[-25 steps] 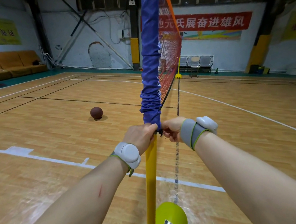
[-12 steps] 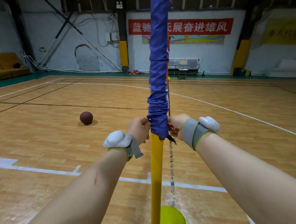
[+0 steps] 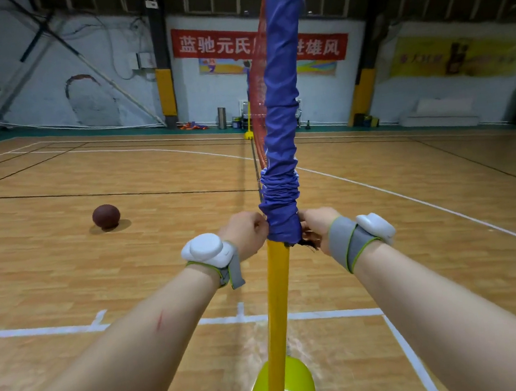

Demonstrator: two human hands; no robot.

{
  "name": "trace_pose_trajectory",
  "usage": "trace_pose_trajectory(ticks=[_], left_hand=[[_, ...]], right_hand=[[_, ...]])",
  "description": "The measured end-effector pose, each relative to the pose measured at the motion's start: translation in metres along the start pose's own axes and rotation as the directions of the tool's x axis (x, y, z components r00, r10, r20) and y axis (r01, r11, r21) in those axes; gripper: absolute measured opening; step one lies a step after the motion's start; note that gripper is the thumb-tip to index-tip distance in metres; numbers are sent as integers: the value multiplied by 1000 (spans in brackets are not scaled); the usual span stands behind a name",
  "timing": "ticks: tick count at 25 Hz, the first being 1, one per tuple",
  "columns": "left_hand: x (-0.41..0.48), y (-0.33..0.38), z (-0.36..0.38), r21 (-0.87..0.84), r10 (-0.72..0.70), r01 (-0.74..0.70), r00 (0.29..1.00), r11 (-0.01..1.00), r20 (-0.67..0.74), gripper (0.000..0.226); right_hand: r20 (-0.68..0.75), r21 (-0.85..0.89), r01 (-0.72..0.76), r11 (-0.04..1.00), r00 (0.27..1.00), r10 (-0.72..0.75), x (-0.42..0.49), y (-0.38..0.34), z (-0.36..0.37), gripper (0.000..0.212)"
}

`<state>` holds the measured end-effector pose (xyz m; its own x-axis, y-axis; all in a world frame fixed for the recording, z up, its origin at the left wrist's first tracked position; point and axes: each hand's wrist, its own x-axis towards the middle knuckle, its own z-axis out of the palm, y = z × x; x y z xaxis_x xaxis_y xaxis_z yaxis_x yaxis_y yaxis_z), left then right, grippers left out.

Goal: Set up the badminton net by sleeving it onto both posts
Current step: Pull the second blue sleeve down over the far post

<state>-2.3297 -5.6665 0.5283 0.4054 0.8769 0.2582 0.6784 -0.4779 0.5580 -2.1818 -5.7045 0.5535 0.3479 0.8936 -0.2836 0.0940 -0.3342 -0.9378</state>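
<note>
Gym floor (image 3: 69, 276), hands (image 3: 247, 232) (image 3: 317, 225) gripping blue sleeve (image 3: 282, 167) on yellow post (image 3: 278, 288)

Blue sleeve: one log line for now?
step: sleeving | left hand: grips blue sleeve hem | right hand: grips hem | yellow post: bare below hem

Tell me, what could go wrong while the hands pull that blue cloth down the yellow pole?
1. The blue fabric sleeve is bunched just above where the left hand and right hand grip it; a hard tug might jam it or tear its frayed hem.
2. The yellow metal post stands on one yellow-green base; a sideways pull could tip it.
</note>
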Motion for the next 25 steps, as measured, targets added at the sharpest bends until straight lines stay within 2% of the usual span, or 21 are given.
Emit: trace_pose_trajectory(ticks=[3, 5, 8, 10, 14, 17, 21, 23, 25], left_hand=[[3, 2, -1, -119, 26, -41, 992, 992, -124, 25], [2, 7, -2, -169, -4, -15, 994, 986, -114, 24], [2, 8, -2, -175, -36, 17, 994, 984, -105, 16], [0, 10, -3, -120, -12, -3, 992, 993, -128, 15], [-4, 11, -2, 62, 42, -34, 992, 997, -117, 18], [-5, 11, 1, 197, 45, -27, 995, 980, -89, 21], [-3, 8, 4, 282, 85, -67, 995, 957, -53, 23], [-4, 6, 6, 307, 106, -87, 993, 948, -48, 24], [-6, 7, 7, 318, 103, -78, 993, 945, -62, 24]], right_hand=[[-131, 121, -5, 993, 991, 21, -2, -2, 6, 24], [-180, 151, 26, 988, 984, 1, -5, -3, 6, 23], [-145, 234, 70, 970, 989, -36, -11, 1, 4, 17], [-160, 220, 144, 965, 981, -110, -17, 3, 5, 16], [-285, -39, 219, 975, 933, -221, -10, 7, 12, 14], [-264, -310, 250, 917, 904, -335, -11, 4, 8, 16], [-172, -713, 190, 675, 886, -431, -24, -9, 4, 17], [-143, -809, 152, 568, 886, -441, -27, -12, 6, 32], [-110, -845, 147, 514, 893, -436, -28, -13, 5, 40]])
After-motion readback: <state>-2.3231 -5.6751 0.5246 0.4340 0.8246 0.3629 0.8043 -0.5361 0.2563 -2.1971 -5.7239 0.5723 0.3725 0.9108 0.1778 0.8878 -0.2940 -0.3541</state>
